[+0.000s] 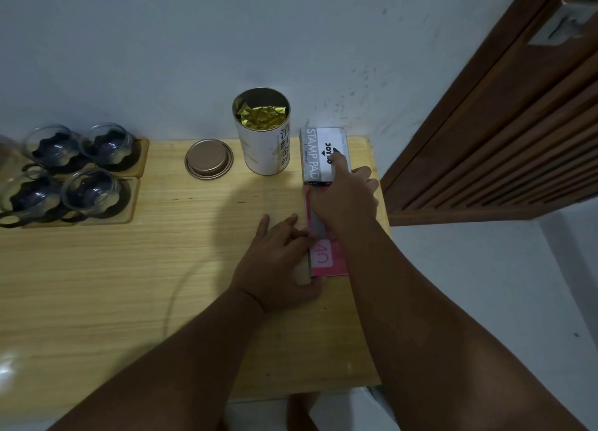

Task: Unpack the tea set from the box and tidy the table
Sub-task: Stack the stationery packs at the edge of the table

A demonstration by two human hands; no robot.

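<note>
Several glass tea cups (77, 171) stand on wooden coasters at the table's far left. An open white tea tin (262, 133) with gold foil inside stands at the back, its round lid (209, 159) lying beside it. A grey stamp pad box (320, 155) lies at the far right, with a pink box (323, 256) in front of it. My right hand (346, 197) lies across both boxes, its index finger on the stamp pad box. My left hand (281, 262) presses on the pink box's left side and near corner.
The wooden table (129, 285) stands against a pale wall. Its right edge runs just past the boxes. A brown slatted door (501, 133) stands to the right, with white floor below it.
</note>
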